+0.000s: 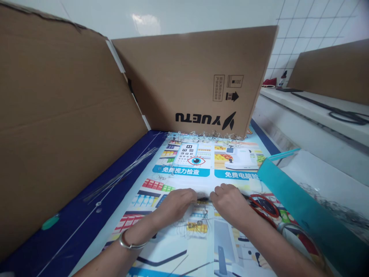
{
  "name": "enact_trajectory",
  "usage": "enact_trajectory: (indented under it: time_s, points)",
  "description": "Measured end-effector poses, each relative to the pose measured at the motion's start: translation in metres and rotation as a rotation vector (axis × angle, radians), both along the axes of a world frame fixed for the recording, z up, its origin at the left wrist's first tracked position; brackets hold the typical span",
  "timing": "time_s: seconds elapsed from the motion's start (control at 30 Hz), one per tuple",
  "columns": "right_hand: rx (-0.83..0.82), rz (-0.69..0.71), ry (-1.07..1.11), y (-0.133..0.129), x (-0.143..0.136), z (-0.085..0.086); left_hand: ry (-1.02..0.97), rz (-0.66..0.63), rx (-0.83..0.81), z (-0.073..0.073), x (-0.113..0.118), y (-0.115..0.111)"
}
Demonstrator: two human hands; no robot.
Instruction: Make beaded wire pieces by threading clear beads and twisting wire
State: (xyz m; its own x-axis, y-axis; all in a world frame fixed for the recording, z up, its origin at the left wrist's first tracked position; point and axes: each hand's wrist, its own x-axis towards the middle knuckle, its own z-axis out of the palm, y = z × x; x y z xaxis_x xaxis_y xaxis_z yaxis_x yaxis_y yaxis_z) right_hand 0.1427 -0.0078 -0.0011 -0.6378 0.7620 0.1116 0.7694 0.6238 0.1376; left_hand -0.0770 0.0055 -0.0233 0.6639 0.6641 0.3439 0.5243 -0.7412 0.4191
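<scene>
My left hand [182,201] and my right hand [227,198] are closed close together above the printed table cover [201,184]. A short dark piece [203,199] spans the gap between their fingertips; its details are blurred. Below the hands lies a loose bunch of thin clear and wiry pieces [198,223]. Red-handled pliers or a similar tool [263,206] lie beside my right wrist, partly hidden by it. A silvery bangle [131,241] circles my left wrist.
Tall cardboard panels [187,77] stand at the back and left. A teal box [305,204] with thin wires is at the right. Small wiry pieces [207,136] line the back panel's foot; long thin strands [123,173] lie left. Behind, a white ledge [317,104] holds a black cable.
</scene>
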Motion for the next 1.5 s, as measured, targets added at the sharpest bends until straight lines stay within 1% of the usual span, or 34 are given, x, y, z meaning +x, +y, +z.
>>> enact_trajectory:
  time_s: [0.13,0.23,0.33,0.43,0.63,0.8,1.0,1.2,1.37,1.5]
  points:
    - [0.027,-0.039,0.070,0.002,-0.001,-0.009,-0.080,0.091,-0.189,0.000,-0.002,0.001]
    - [0.042,-0.067,0.123,0.003,-0.001,-0.013,-0.157,0.152,-0.282,0.000,-0.003,0.002]
    - [0.051,-0.074,0.148,0.003,0.000,-0.014,-0.218,0.153,-0.341,0.001,-0.003,0.002]
    - [0.054,-0.055,0.153,0.003,0.000,-0.013,-0.258,0.146,-0.363,0.000,-0.003,0.002]
    - [0.072,-0.035,0.158,0.003,0.000,-0.011,-0.292,0.108,-0.347,-0.001,-0.003,0.003]
    - [0.074,-0.011,0.143,0.001,-0.001,-0.012,-0.232,0.112,-0.306,-0.002,-0.002,0.003]
    - [0.064,-0.015,0.122,-0.001,-0.004,-0.012,-0.158,0.109,-0.212,-0.003,-0.002,0.000]
    - [0.029,0.003,0.085,-0.004,-0.005,-0.005,-0.077,0.125,-0.150,-0.001,0.001,-0.002]
    - [0.010,-0.005,0.041,-0.008,-0.008,0.002,-0.038,0.160,-0.114,-0.004,0.003,-0.004]
    - [-0.009,-0.024,0.032,-0.010,-0.009,0.004,-0.031,0.180,-0.094,-0.006,0.004,-0.006]
